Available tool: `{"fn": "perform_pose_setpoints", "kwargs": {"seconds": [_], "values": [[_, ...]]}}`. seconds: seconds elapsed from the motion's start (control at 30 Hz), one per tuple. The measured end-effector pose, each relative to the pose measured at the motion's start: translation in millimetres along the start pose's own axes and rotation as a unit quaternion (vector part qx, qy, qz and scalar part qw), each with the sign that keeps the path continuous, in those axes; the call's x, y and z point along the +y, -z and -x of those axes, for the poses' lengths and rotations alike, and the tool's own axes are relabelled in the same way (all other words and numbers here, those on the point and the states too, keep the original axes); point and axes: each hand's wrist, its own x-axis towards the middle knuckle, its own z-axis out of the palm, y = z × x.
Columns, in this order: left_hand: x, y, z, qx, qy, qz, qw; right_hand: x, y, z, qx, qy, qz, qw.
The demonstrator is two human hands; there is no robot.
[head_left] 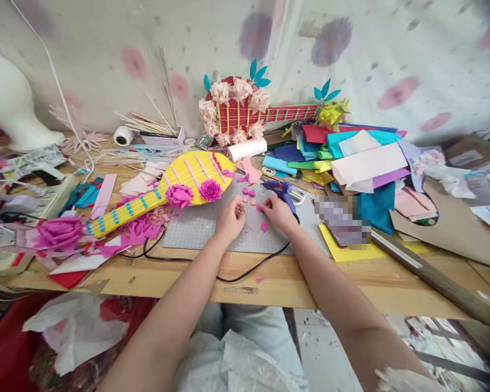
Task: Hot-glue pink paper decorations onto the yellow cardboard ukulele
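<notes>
My left hand (pixel 230 219) rests on the grey cutting mat (pixel 200 226) with its fingers curled together near small pink paper petals (pixel 250 194). My right hand (pixel 276 211) sits just right of it, fingertips pinched on a small pink petal piece (pixel 259 207). Another pink petal (pixel 264 226) lies on the mat below the right hand. A yellow paper guitar (pixel 167 188) with magenta paper flowers (pixel 210 190) lies left of the mat. A blue glue gun (pixel 283 191) lies just behind my right hand, its black cord (pixel 228 275) trailing over the table edge.
A red paper guitar (pixel 245 111) with pale flowers leans at the back. Stacked coloured sheets (pixel 351 158) fill the right side, with a long ruler (pixel 412 264) at the front right. Pink scraps, a large magenta flower (pixel 59 233), sticks and a white foam head (pixel 8 103) crowd the left.
</notes>
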Motion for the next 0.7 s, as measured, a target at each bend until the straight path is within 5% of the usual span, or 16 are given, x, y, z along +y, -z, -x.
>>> {"fn": "perform_pose_setpoints", "kwargs": {"seconds": [0.7], "values": [[-1.9, -1.1, 1.3, 0.012, 0.007, 0.023, 1.0, -3.4, -4.1, 5.5, 0.037, 0.041, 0.055, 0.997]]}}
